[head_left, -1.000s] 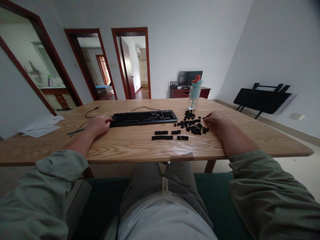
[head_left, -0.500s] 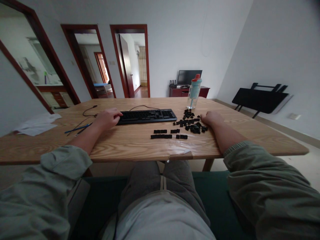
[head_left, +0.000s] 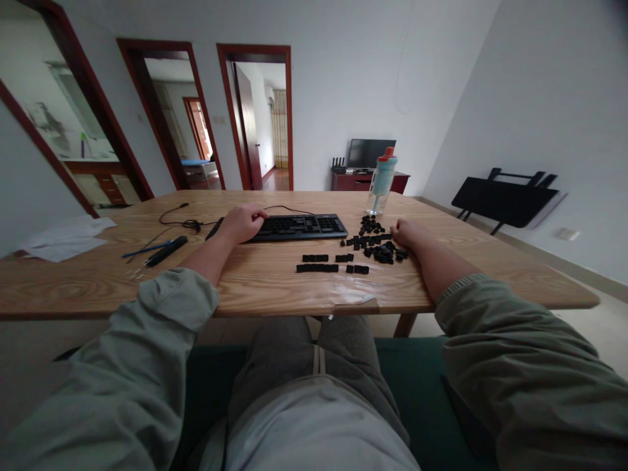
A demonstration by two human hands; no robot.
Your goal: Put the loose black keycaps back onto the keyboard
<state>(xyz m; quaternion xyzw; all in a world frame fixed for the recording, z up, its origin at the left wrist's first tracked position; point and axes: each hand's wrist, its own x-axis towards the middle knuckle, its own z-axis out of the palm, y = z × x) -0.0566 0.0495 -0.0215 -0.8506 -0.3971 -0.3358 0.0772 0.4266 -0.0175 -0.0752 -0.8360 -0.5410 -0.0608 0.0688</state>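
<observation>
A black keyboard (head_left: 304,226) lies across the middle of the wooden table. My left hand (head_left: 243,223) is over its left part, fingers curled in a closed pinch; whatever may be in them is hidden. Loose black keycaps (head_left: 385,252) are heaped to the right of the keyboard, and more keycaps (head_left: 316,268) stand in short rows in front of it. My right hand (head_left: 408,233) rests on the table at the right side of the heap, closed, its fingertips touching or close to the keycaps. I cannot make out anything in it.
A clear bottle (head_left: 381,183) with a red lid stands behind the keycaps. On the left lie a black tool (head_left: 167,251), a blue pen-like stick (head_left: 147,249), a cable (head_left: 193,225) and white paper (head_left: 69,239). Tape (head_left: 356,305) covers the table's front edge.
My left hand has moved right, from the keyboard's left end to farther over its keys, and the black tool now shows fully. My right hand has stayed nearly in place beside the heap.
</observation>
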